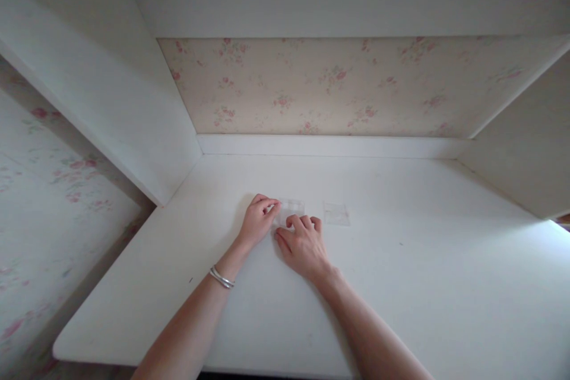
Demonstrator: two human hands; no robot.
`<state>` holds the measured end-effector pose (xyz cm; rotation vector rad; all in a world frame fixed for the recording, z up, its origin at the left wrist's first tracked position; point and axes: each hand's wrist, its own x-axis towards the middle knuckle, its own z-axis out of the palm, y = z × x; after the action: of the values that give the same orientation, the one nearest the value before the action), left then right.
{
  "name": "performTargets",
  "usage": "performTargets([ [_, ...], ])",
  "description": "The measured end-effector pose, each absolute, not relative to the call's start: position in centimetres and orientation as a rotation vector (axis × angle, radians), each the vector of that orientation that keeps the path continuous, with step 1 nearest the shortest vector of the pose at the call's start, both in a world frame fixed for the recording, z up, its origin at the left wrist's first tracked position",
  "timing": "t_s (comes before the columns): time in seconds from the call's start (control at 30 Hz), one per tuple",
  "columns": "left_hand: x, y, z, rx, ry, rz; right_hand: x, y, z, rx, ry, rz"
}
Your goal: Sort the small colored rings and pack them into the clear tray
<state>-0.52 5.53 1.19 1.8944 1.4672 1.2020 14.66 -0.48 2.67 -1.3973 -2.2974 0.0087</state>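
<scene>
A small clear plastic packet (294, 206) lies flat on the white desktop, its see-through surface catching faint light. At its upper left corner, the thumb and forefinger of my left hand (258, 219) are closed in a pinch. My right hand (305, 244) rests palm down over its lower edge, fingers bent and thumb spread away from them; the fingertips touch or nearly touch the plastic. Part of the packet is hidden under these fingers. Just right of my right hand, a second clear plastic packet (337, 214) lies flat, untouched.
The white desk (414, 303) has a low back ledge (333, 146) and side panels, left (111, 89) and right (521, 136). An overhead shelf board (333, 9) spans above flowered wallpaper (312, 86). Tiny dark specks dot the desktop. The rounded front left corner ends near the wall.
</scene>
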Motion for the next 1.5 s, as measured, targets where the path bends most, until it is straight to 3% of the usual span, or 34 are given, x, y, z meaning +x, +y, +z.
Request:
performTargets([
  [0.73, 0.4, 6.5, -0.3, 1.946, 1.473, 1.086, 14.7, -0.3, 2.0, -1.331, -2.297, -0.025],
  [1.5, 0.4, 5.7, -0.1, 2.021, 1.450, 1.030, 16.9, 2.4, 0.4, -1.522, -1.706, 0.093],
])
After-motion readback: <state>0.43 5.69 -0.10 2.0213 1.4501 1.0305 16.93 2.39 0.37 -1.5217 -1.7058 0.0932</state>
